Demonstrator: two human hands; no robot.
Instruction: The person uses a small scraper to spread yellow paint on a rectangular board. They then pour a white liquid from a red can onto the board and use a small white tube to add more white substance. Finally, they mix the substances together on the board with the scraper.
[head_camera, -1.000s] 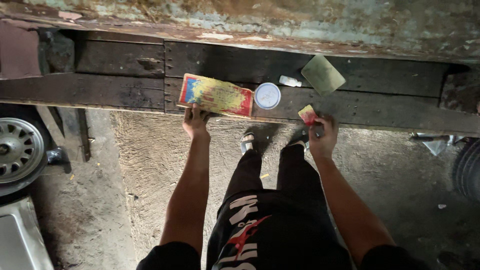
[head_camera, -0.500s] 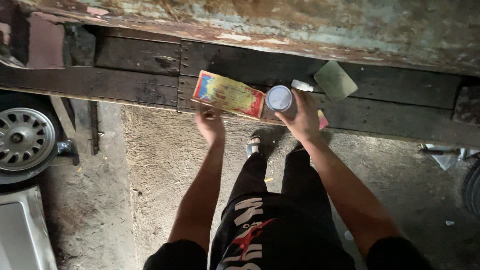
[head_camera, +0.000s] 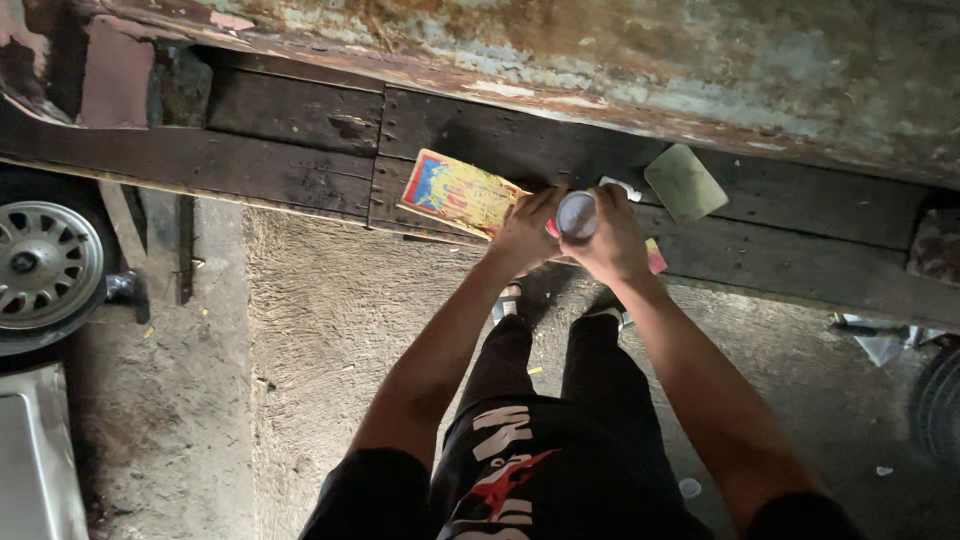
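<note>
White and round, the small can (head_camera: 577, 214) is now between both your hands, held just off the edge of the dark plank worktop (head_camera: 300, 165). A second ago it stood alone on the planks while your left hand (head_camera: 524, 232) rested under the yellow box (head_camera: 458, 192) and your right hand (head_camera: 612, 240) was on the little red and yellow packet (head_camera: 654, 257); half a second ago your right hand reached it. Now your right hand wraps the can's body from the right, fingers closed round it, and your left hand has left the box and come in against the can's left side. Whether the left fingers truly grip or only steady it, I cannot tell. By my reading, the can has become the thing being worked: two hands on a lidded can suggests it is being held fast for its top.

The yellow box lies flat just left of the can, its near corner hidden by your left hand. The packet peeks out just right of the can, under your right wrist. A dull green flat piece (head_camera: 685, 182) lies a little further right and further back.

The worktop is rough, blackened timber with bolt heads, set beneath a rusted, flaking metal panel (head_camera: 620, 60). Below the can your feet stand on coarse concrete floor (head_camera: 320, 330). Well to the left of the can sits a car wheel (head_camera: 40, 265) with a silver hubcap.
</note>
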